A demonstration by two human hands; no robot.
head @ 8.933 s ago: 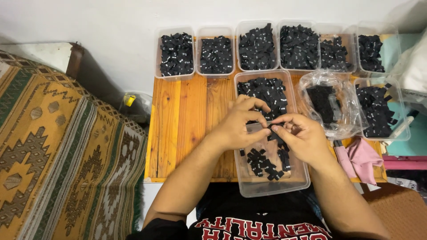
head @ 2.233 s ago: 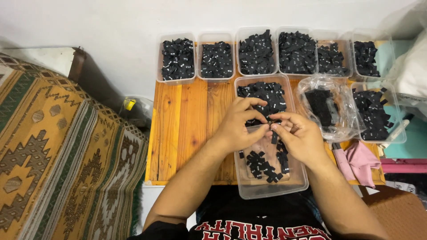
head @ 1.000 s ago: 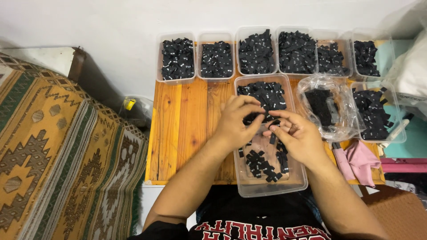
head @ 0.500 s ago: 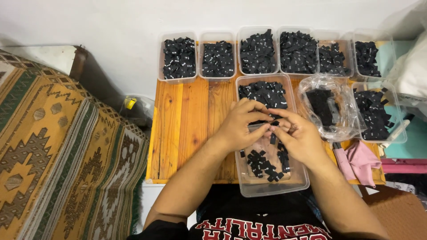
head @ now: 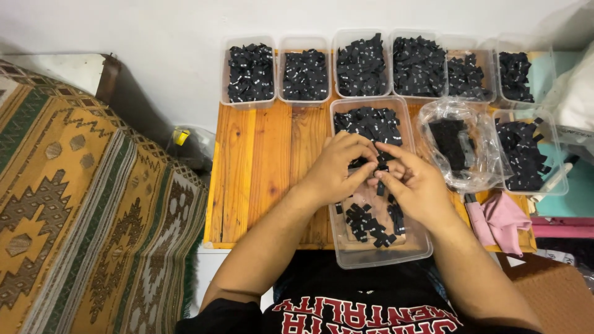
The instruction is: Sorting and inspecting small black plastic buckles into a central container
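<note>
A: Hands?

B: Left hand (head: 337, 167) and right hand (head: 414, 185) meet over the long clear tub (head: 346, 253) at table centre. Fingertips of both pinch together around small black tags (head: 382, 167), so both hands are closed on tags. The exact count in the pinch can't be told, they're too small.

A: Where's the rest of the stock?

B: In the same tub: a heap of black tags (head: 370, 124) at 12 o'clock from the hands, loose ones (head: 371, 222) at 6 o'clock. Wooden table (head: 260, 173) is underneath.

A: Handling?

B: I'd judge them very light, soft and flat, like woven fabric pieces. They bend, they won't break. Probably they cling and stack, so separating one needs a fingertip pinch at an edge, thumb against index. Grabbing with the palm would take a clump.

A: Surroundings?

B: A row of clear tubs (head: 250, 99) with the same black pieces runs along the wall at 12 o'clock. A crinkled plastic bag (head: 482, 167) with black pieces sits at 2 o'clock, another tub (head: 557, 185) beyond it at 3. Pink cloth (head: 501, 216) lies at 4 o'clock near the table edge. A patterned rug (head: 80, 216) is at 9 o'clock, well apart.

A: Anything slippery?

B: The bag, maybe. The tags look matte.
</note>
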